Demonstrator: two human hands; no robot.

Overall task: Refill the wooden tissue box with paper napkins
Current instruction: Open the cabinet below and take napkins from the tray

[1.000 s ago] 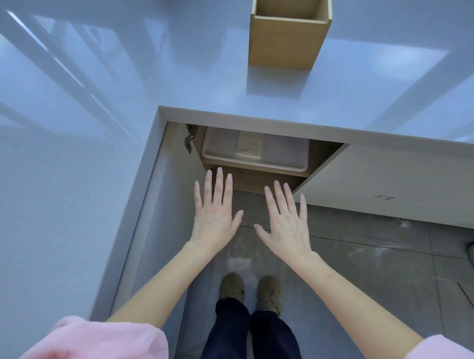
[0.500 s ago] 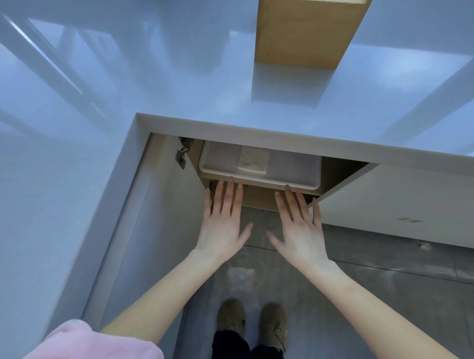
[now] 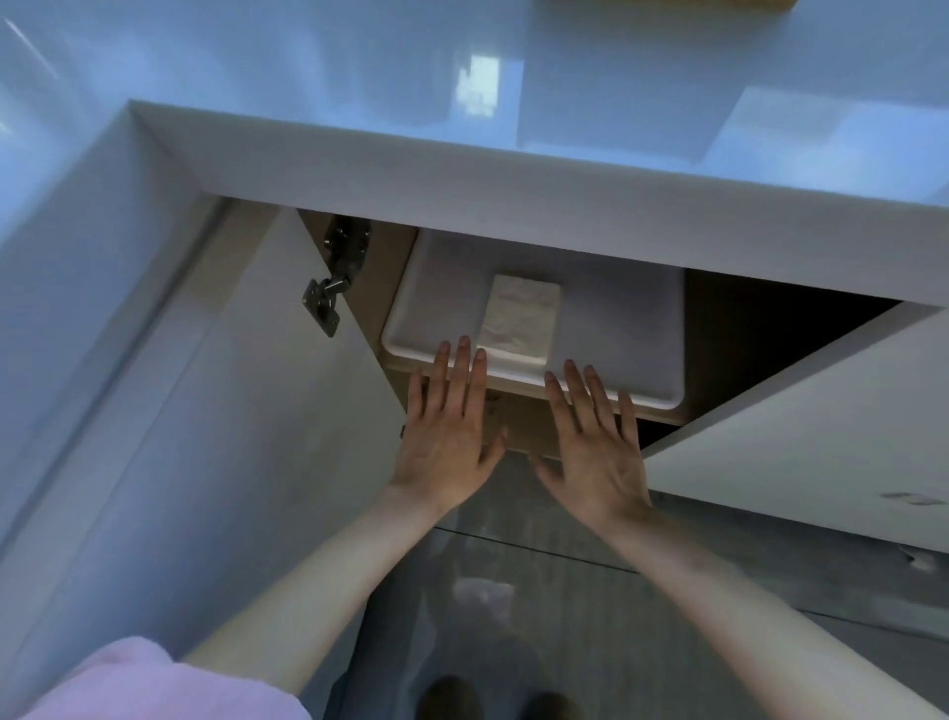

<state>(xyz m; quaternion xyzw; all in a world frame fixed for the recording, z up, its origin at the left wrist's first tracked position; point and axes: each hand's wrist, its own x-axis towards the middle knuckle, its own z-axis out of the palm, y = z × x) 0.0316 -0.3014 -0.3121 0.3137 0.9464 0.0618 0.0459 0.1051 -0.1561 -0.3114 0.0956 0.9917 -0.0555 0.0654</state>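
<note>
While both hands reach flat and empty, napkins (image 3: 519, 321) wait in the tray (image 3: 616, 329).
Left hand (image 3: 445, 421) and right hand (image 3: 595, 442), fingers spread, should grip the near rim evenly; box (image 3: 662, 4) sits far on the table (image 3: 359, 67).

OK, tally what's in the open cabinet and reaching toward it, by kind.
White plastic bin: 1
Napkin stack, inside the bin: 1
Hands, left hand and right hand, both open and empty: 2
Metal door hinge: 1
Total: 5

Both bare arms reach forward, left hand (image 3: 445, 437) and right hand (image 3: 595, 442) side by side, palms down, fingers spread, empty.
</note>
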